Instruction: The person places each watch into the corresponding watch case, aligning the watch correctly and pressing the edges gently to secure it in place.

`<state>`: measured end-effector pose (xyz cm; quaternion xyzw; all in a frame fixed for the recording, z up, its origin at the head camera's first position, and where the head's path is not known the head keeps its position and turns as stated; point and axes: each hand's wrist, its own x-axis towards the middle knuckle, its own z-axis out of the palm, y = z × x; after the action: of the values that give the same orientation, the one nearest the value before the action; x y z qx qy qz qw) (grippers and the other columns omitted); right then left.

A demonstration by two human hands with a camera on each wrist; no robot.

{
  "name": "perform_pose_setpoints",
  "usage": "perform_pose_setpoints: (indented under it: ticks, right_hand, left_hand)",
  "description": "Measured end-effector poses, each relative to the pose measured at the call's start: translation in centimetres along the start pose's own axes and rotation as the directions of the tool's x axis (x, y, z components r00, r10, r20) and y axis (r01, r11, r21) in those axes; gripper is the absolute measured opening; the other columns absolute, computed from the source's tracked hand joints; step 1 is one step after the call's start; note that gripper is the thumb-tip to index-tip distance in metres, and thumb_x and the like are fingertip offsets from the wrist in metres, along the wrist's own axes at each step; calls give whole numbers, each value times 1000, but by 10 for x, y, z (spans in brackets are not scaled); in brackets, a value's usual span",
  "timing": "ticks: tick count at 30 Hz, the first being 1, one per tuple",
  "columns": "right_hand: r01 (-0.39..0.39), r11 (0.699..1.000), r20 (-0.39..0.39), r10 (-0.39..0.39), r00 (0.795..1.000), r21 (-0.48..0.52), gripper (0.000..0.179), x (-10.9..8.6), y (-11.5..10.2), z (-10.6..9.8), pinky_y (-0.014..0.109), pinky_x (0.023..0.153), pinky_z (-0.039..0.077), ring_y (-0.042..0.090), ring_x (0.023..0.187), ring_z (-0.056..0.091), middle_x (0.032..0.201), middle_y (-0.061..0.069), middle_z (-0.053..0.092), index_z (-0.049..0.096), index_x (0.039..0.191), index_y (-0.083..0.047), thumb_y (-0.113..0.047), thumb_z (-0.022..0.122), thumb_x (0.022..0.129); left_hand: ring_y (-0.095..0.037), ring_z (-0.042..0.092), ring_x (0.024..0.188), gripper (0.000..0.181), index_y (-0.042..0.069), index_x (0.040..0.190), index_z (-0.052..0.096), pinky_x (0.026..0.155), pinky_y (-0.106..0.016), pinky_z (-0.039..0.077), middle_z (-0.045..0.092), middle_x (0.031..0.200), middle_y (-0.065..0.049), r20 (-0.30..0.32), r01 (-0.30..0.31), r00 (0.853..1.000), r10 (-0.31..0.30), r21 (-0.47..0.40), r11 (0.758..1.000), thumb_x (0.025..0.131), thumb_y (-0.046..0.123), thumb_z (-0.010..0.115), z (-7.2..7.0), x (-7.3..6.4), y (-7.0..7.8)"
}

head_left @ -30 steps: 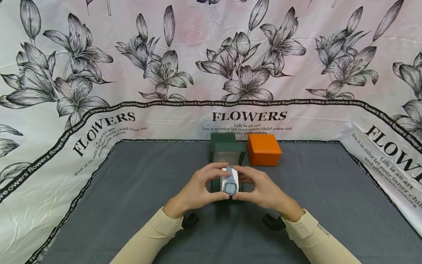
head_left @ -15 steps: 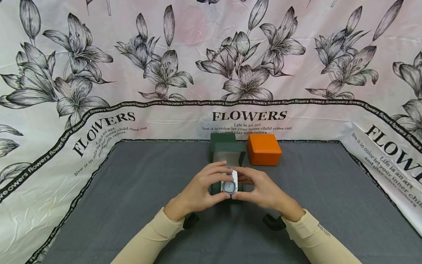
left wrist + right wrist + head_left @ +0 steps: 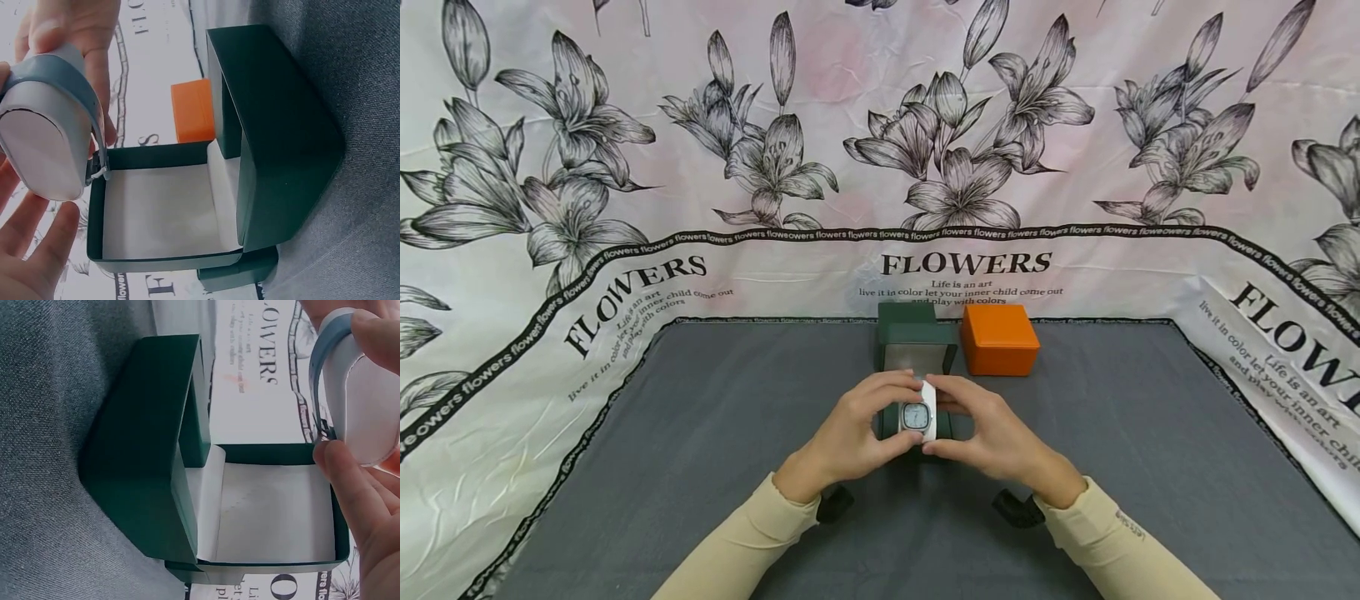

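A watch (image 3: 915,416) with a pale square face and a blue-grey strap (image 3: 56,72) is wrapped around a white watch cushion (image 3: 37,150). Between my two hands, it is held up over the dark green watch box (image 3: 917,333), whose lid stands open. My left hand (image 3: 850,429) pinches it from the left, fingers at the top and thumb at the lower edge. From the other side my right hand (image 3: 992,429) grips it likewise; its fingertips touch the strap near the buckle (image 3: 326,430). Fingers hide part of the strap.
An orange box (image 3: 1000,340) stands right of the green one. Another dark green box (image 3: 907,312) shows behind the raised lid. A grey cloth (image 3: 737,417) covers the table, and a flower-printed sheet (image 3: 805,275) hangs behind.
The watch has turned in my hands: its face has shifted up and slightly left, and the strap that showed above it is now mostly hidden. The boxes have not moved.
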<state>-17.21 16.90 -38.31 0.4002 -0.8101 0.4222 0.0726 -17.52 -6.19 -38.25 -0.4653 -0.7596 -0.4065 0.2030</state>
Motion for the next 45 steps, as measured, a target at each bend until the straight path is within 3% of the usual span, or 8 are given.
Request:
perform_pose_setpoints:
  ticks: [7, 14, 20, 29, 38, 45]
  right_hand:
    - [82, 996, 9, -82, 997, -30, 78, 0, -1, 1, 35, 91, 50, 20, 116, 56, 138, 11, 45, 38, 143, -2, -18, 80, 78]
    - [128, 991, 26, -127, 992, -34, 81, 2, -2, 3, 33, 92, 49, 23, 118, 54, 138, 14, 46, 39, 142, -1, -18, 82, 76]
    - [116, 992, 30, -115, 993, -43, 81, 2, 0, 6, 33, 90, 51, 20, 116, 55, 136, 9, 48, 41, 142, -5, -23, 83, 74]
    - [-11, 999, 36, 10, 999, 39, 74, -1, 2, 7, 40, 87, 53, 13, 109, 60, 132, -3, 52, 44, 142, -18, -31, 80, 78]
    - [0, 1000, 67, -1, 998, 23, 77, -2, 3, 6, 38, 90, 51, 14, 113, 57, 136, 0, 49, 41, 143, -15, -34, 79, 79]
    - [-32, 999, 71, 30, 997, 18, 77, -2, 1, 6, 36, 89, 51, 11, 110, 59, 136, -2, 49, 43, 142, -18, -38, 79, 78]
  left_hand:
    - [-22, 50, 123, 39, 7, 117, 63, 100, -34, 44, 55, 128, -9, -23, 18, 1000, -18, -12, 1000, 81, 12, 77, 0, 0, 1]
    - [-19, 55, 116, 35, 9, 117, 63, 94, -34, 48, 58, 124, -6, -19, 76, 997, -78, -75, 994, 84, 13, 74, -1, -1, -1]
    - [-17, 54, 117, 35, 8, 118, 64, 97, -32, 46, 60, 123, -5, 1, 75, 997, -75, -120, 990, 84, 13, 74, -2, -2, -1]
    - [-15, 55, 116, 35, 7, 117, 64, 97, -31, 46, 61, 122, -6, 27, 78, 997, -74, -145, 986, 84, 14, 74, 1, -2, 0]
    - [-14, 55, 114, 31, 8, 115, 65, 96, -31, 46, 60, 122, -2, 17, 139, 990, -138, -166, 976, 85, 15, 74, 4, -3, 1]
    - [-19, 56, 113, 32, 7, 115, 65, 96, -33, 47, 61, 120, -6, 12, 112, 994, -112, -144, 983, 85, 11, 73, 3, -4, 3]
